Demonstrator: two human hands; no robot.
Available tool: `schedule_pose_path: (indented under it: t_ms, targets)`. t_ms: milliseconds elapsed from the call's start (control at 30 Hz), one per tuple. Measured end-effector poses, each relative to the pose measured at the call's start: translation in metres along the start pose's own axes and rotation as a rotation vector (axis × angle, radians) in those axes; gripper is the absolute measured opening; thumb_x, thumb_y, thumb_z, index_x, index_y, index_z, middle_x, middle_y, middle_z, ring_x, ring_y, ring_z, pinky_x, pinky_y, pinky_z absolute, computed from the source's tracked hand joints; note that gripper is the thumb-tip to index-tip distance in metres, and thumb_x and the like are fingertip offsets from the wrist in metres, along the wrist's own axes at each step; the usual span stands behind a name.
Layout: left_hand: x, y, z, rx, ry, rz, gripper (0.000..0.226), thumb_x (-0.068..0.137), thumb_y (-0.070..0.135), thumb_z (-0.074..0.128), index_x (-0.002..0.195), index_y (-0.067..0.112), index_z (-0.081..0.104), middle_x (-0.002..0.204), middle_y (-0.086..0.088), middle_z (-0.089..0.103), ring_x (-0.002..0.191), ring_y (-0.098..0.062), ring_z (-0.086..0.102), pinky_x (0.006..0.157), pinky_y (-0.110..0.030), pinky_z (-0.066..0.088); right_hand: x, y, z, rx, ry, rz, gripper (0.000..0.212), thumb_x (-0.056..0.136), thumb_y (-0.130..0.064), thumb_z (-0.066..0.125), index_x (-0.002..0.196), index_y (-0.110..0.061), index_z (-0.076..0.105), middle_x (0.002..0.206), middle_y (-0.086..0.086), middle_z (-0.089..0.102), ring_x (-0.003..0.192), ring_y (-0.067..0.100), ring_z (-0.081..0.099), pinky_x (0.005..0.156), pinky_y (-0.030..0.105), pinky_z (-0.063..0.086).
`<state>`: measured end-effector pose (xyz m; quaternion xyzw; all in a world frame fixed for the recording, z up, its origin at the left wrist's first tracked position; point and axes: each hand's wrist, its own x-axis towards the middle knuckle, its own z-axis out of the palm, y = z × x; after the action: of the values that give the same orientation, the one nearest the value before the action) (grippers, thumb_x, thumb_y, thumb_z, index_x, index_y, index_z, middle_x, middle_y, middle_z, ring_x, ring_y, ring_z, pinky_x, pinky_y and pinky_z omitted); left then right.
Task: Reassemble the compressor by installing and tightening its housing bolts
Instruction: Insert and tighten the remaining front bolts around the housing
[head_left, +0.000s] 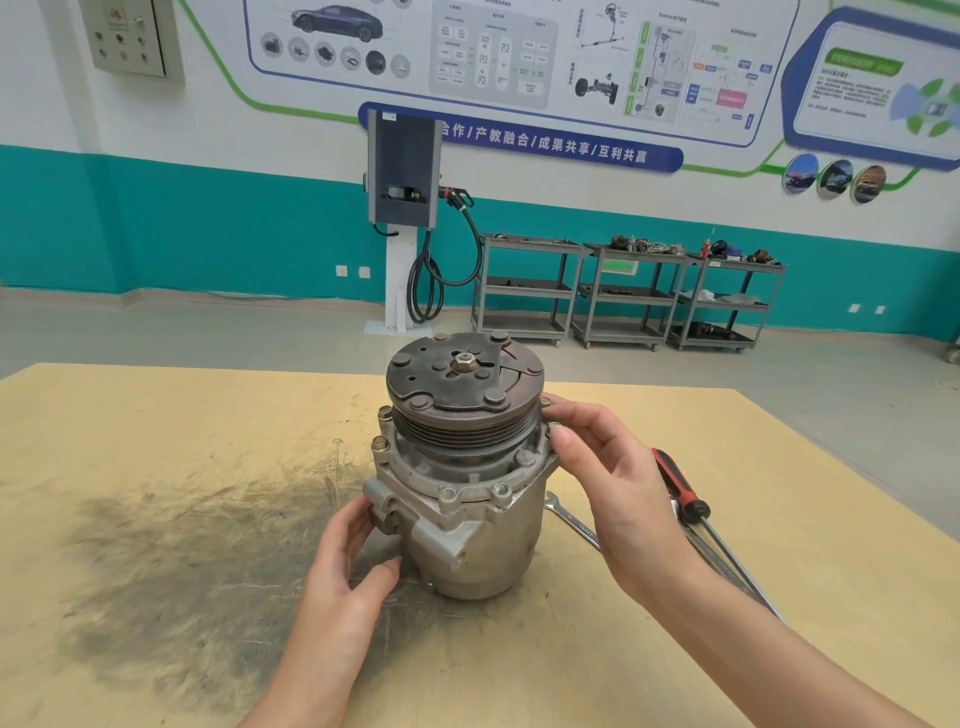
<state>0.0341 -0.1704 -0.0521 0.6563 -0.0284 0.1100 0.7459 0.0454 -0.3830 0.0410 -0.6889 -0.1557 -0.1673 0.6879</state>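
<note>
the compressor (462, 488) stands upright on the wooden table (156, 415), pulley (465, 395) on top, near the middle of the board and just right of a dark greasy smear (197, 545).

the left hand (348, 561) cups the lower left side of the housing, fingers loosely curved against a cast port block and thumb touching the body lower down; it steadies rather than clamps, the fingers not wrapped round anything.

the right hand (608, 467) reaches to the right rim of the flange just under the pulley. its thumb and fingertips pinch a bolt (554, 429) sitting at the flange edge; another bolt head shows just above the fingers at the rim. the remaining fingers are curled in close to the pulley grooves.

more bolts stand raised in the flange on the left side (382, 444), and bolt heads sit along the front edge (449, 493).

to the right of the compressor, on the table, lie a wrench (571, 522), partly hidden by the right wrist, and a red-and-black screwdriver (680, 488), its shaft running toward the table edge.

behind, against the wall, three metal carts (623, 291) hold assorted parts on their top shelves; what the parts are is too small to tell. a charger (402, 171) with a looped cable stands left of the carts.
</note>
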Motion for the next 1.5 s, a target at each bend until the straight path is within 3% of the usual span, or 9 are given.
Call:
schedule_pose_path:
  t_ms: [133,233,467,633,800,1033,1200,1400,1500]
  targets:
    - [0.0,-0.0002,0.0001,-0.004,0.005,0.0,0.066,0.085,-0.013,0.056,0.117,0.044,0.053,0.125,0.025,0.058,0.121,0.008,0.048,0.111,-0.04,0.036,-0.0002,-0.0014,-0.0009,-0.033,-0.01,0.0,0.017,0.087,-0.035,0.06,0.099,-0.033,0.071,0.119,-0.009,0.067,0.116,0.005,0.058,0.081,0.027,0.047]
    - [-0.0001,-0.0001,0.0003,-0.009,0.006,0.002,0.065,0.085,-0.013,0.056,0.116,0.044,0.053,0.123,0.025,0.059,0.121,0.009,0.049,0.11,-0.039,0.036,0.0,-0.0013,-0.0005,-0.021,-0.003,-0.02,0.011,0.091,-0.029,0.062,0.097,-0.03,0.072,0.119,-0.008,0.068,0.119,0.007,0.057,0.095,0.028,0.044]
    - [0.0007,-0.0003,0.0001,0.001,0.0,0.018,0.064,0.085,-0.013,0.057,0.118,0.041,0.052,0.127,0.02,0.058,0.122,0.007,0.048,0.11,-0.036,0.035,0.0026,-0.0031,0.0055,0.034,0.039,-0.004,0.016,0.09,-0.009,0.064,0.083,-0.023,0.067,0.118,-0.003,0.068,0.113,0.011,0.062,0.095,0.032,0.046]
    - [0.0016,-0.0023,-0.001,0.017,-0.007,0.024,0.064,0.085,-0.012,0.058,0.119,0.042,0.053,0.13,0.019,0.057,0.124,0.005,0.047,0.112,-0.038,0.033,0.0033,-0.0047,0.0047,0.054,0.052,0.0,0.008,0.087,-0.01,0.066,0.083,-0.016,0.063,0.115,-0.002,0.07,0.112,0.01,0.063,0.092,0.031,0.048]
    - [0.0018,-0.0028,-0.0017,0.021,-0.011,0.026,0.065,0.085,-0.012,0.058,0.119,0.043,0.053,0.129,0.02,0.057,0.123,0.006,0.048,0.11,-0.036,0.034,0.0013,-0.006,0.0025,-0.009,0.034,0.013,0.008,0.09,-0.024,0.064,0.087,-0.027,0.071,0.114,-0.007,0.069,0.109,0.01,0.062,0.079,0.035,0.048]
    - [0.0019,-0.0023,-0.0006,0.009,-0.006,0.02,0.065,0.085,-0.014,0.057,0.118,0.042,0.053,0.127,0.021,0.058,0.122,0.007,0.048,0.108,-0.032,0.035,0.0063,-0.0051,0.0058,0.042,0.067,0.025,0.014,0.088,-0.008,0.066,0.079,-0.019,0.064,0.112,-0.005,0.071,0.112,0.011,0.063,0.098,0.037,0.046]
    - [0.002,-0.0023,-0.0005,0.011,-0.01,0.021,0.064,0.085,-0.014,0.057,0.12,0.039,0.053,0.129,0.018,0.058,0.124,0.005,0.048,0.108,-0.034,0.036,0.0061,-0.0046,0.0044,0.036,0.071,0.035,0.008,0.088,-0.015,0.068,0.082,-0.018,0.064,0.112,-0.002,0.071,0.111,0.012,0.063,0.093,0.039,0.047]
    - [0.0015,-0.0005,0.0004,0.012,-0.01,0.027,0.063,0.085,-0.013,0.058,0.117,0.042,0.053,0.126,0.021,0.058,0.12,0.009,0.049,0.101,-0.024,0.036,0.0031,-0.0092,0.0037,-0.012,0.022,0.031,0.015,0.083,-0.033,0.058,0.085,-0.032,0.073,0.113,-0.01,0.07,0.11,0.006,0.062,0.082,0.016,0.046]
    - [0.0014,0.0003,0.0005,0.006,-0.003,0.027,0.063,0.085,-0.014,0.057,0.117,0.04,0.053,0.125,0.021,0.059,0.12,0.008,0.049,0.102,-0.025,0.037,0.0047,-0.0088,0.004,0.016,0.033,0.046,0.009,0.084,-0.029,0.065,0.077,-0.03,0.07,0.118,-0.006,0.068,0.115,0.01,0.06,0.085,0.035,0.048]
